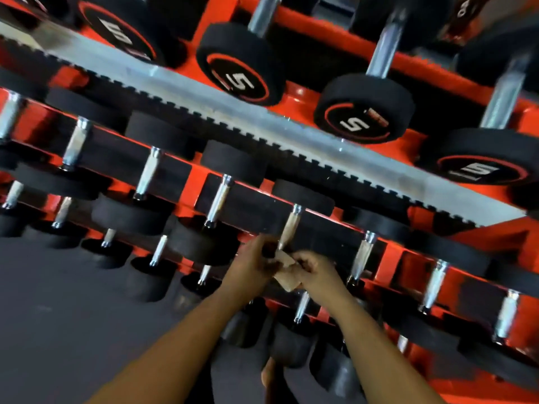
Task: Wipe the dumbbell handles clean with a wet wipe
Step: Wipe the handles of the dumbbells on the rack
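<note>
Two hands, the left hand (253, 265) and right hand (313, 269), pinch one small wipe (287, 268) just below the dumbbell handle (290, 225), so it could slip and fall.

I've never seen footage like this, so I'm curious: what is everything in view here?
Dumbbells: many, too many to count surely, black ends with steel handles, on all tiers.
Rack: one, red-orange, several tiers, fills the view.
Rail: one, grey, toothed edge, crossing diagonally.
Floor: dark grey, lower left.
Wipe: one, brownish, between both hands at a middle-tier handle.
Left hand: holds the wipe.
Right hand: pinches the wipe.
</note>
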